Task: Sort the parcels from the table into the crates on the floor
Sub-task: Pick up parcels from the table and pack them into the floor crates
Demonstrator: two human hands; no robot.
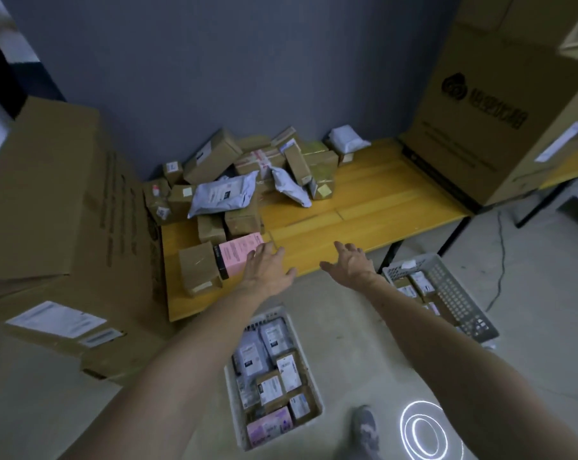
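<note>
both hands are out over the near edge of the yellow table (373,207), fingers spread and holding nothing. the left hand (268,267) has its fingertips touching, or all but touching, the near end of a pink box (239,257) that lies at the table's near-left corner, propped against a plain brown carton (198,267). the right hand (354,264) hovers flat over bare wood to the right of it, well apart from any parcel. the rest of the parcels (247,180), brown cartons and grey mailer bags, sit heaped toward the table's far-left side against the wall. on the floor in front of the table stand two crates: a white crate (314,388) nearly full of labelled packets, and a grey crate (460,303) off the table's right leg, partly filled.

this reads as the reach for the next parcel, with the pink box the likely pick. the next move calls for closing the left hand round its near end, lifting it clear of the brown carton, and choosing a crate; a similar pink packet already lies in the white crate, which hints at where it belongs
</note>
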